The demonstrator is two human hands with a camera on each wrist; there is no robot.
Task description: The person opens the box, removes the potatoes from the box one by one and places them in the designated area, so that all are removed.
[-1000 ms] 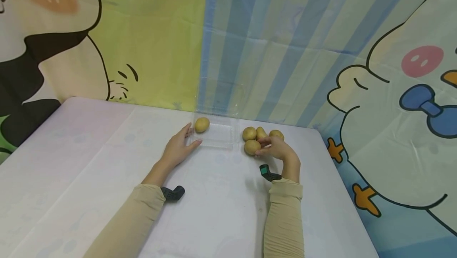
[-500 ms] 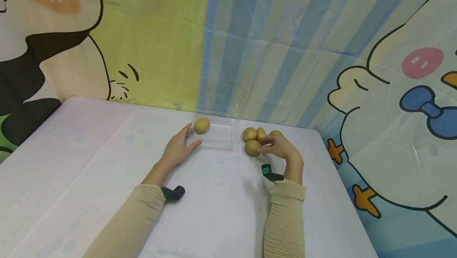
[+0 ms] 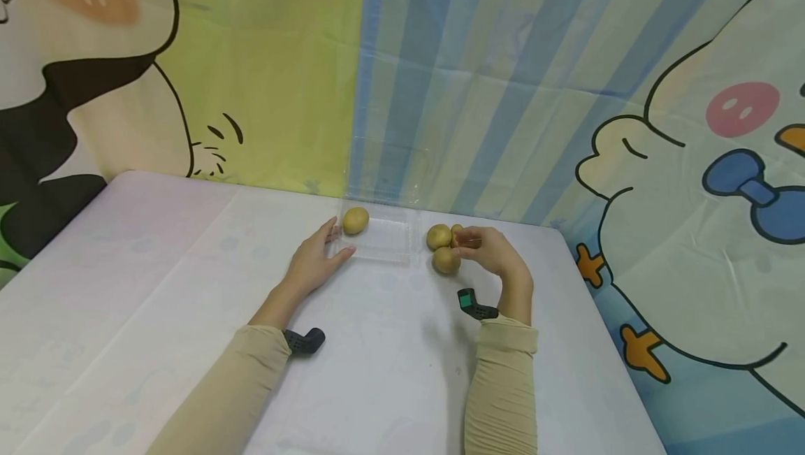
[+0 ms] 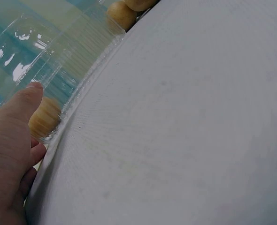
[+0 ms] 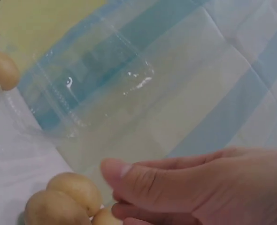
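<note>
- The right hand [image 3: 487, 251] curls its fingers round one potato [image 3: 457, 234] in the pile; two other potatoes [image 3: 439, 237] touch it just to the left.
- The left hand [image 3: 313, 263] lies flat, fingers straight, against the clear tray [image 3: 385, 245] — one potato in the tray [image 3: 355, 220] sits beyond its fingertips.
- It seems best to lift straight up, so the neighbours do not roll; keep the tray steady.

Bare table [image 3: 390, 343] lies open between the forearms; the clear box's raised lid [image 3: 390, 168] blocks the far side.

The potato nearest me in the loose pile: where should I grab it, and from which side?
Take the front potato across its rounded middle, coming from above and the near side. Its neighbour crowds the far side and the right hand its right; the clear tray stands to its left.
</note>
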